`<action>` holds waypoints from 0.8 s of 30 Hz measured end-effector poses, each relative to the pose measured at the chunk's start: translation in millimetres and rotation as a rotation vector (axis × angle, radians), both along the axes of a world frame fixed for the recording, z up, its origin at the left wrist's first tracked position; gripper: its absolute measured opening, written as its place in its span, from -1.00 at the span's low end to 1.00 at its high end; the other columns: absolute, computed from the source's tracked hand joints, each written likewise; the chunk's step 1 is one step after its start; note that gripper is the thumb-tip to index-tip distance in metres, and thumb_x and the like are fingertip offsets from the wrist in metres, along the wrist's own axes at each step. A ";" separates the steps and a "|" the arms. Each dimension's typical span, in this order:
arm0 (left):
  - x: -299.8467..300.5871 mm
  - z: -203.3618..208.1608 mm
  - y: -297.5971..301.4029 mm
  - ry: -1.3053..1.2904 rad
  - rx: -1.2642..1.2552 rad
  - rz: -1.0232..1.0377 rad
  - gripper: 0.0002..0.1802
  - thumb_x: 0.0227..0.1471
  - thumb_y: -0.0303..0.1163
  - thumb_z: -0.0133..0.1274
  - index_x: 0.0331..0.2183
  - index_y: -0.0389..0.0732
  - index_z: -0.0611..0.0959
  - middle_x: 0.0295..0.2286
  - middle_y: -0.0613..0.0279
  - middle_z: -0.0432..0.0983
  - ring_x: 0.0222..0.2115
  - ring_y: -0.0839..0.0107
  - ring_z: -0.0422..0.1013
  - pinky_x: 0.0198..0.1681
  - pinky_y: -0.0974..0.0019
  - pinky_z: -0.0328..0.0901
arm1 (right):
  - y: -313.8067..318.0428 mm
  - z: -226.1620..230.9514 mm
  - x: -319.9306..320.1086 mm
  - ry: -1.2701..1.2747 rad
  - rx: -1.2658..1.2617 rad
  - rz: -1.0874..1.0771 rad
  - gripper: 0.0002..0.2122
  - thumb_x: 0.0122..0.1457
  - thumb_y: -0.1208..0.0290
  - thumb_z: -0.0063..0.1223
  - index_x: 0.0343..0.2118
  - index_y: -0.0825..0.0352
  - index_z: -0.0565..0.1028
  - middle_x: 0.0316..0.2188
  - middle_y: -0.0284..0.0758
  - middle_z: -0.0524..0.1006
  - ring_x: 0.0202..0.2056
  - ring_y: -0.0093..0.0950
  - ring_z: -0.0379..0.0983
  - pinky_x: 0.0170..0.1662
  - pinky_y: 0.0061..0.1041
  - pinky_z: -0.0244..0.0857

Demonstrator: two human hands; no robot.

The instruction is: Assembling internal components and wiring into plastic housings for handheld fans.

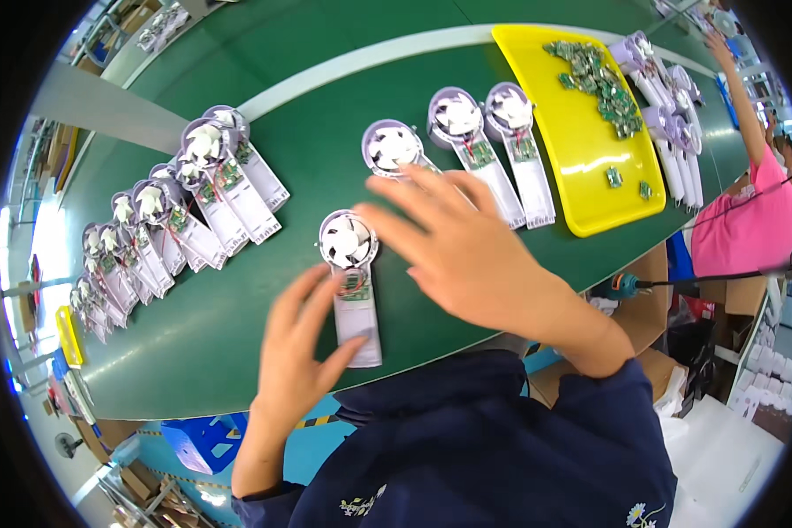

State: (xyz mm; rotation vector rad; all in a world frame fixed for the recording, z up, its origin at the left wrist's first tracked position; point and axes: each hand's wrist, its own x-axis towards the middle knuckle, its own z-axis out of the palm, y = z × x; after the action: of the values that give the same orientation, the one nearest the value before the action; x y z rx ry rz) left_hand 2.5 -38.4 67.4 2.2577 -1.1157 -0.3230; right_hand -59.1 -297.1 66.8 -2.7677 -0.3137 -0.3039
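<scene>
A half-assembled handheld fan [348, 239] lies on the green table in front of me, with white blades in a round head and a green circuit board and red wires in its pale open handle. My left hand [301, 339] is at the handle's left side, fingers spread; its thumb overlaps the lower handle, and I cannot tell whether it presses there. My right hand [466, 242] reaches over the table with its fingers stretched out, its fingertips over the lower part of a second fan [392, 148]. That fan's handle is mostly hidden behind the hand.
Two more open fans [456, 114] [509, 107] lie beyond my right hand. A yellow tray [581, 189] holds many green circuit boards [598, 79]. Rows of fans [154, 207] line the table's left; more fan parts [669, 123] lie right of the tray. A person in pink [744, 224] is at the right.
</scene>
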 end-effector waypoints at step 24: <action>36.3 -64.3 -109.4 -0.129 -0.205 0.192 -0.38 0.18 -0.53 0.04 0.26 -0.32 0.34 0.30 -0.19 0.12 0.11 -0.13 0.35 0.17 -0.08 0.20 | -18.2 -70.2 -3.7 -0.134 0.084 -0.486 -0.25 0.17 0.17 0.31 0.34 0.40 0.25 0.32 0.16 0.15 0.39 0.28 -0.07 0.34 0.18 0.01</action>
State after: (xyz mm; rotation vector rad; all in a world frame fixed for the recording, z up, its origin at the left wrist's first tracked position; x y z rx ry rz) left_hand 38.8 -147.8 3.1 2.2036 -0.9384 0.0141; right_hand -62.8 -315.3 -3.4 -2.7100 0.3428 -0.6053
